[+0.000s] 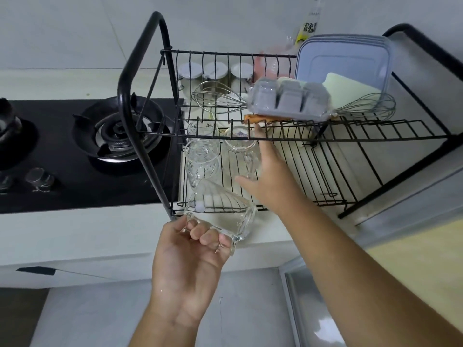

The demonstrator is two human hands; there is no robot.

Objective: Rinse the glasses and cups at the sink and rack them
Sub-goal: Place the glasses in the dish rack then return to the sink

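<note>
One wide-angle camera, worn on the person's head, looks forward and steeply down. It sits close above the counter (75, 234), facing the wall. The black dish rack (121, 93) fills the middle, with the gas stove (117, 131) at the left edge.

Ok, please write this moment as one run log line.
left hand: holds tilted glass cup before dish rack | right hand: touches racked glass mug | stage: racking
</note>
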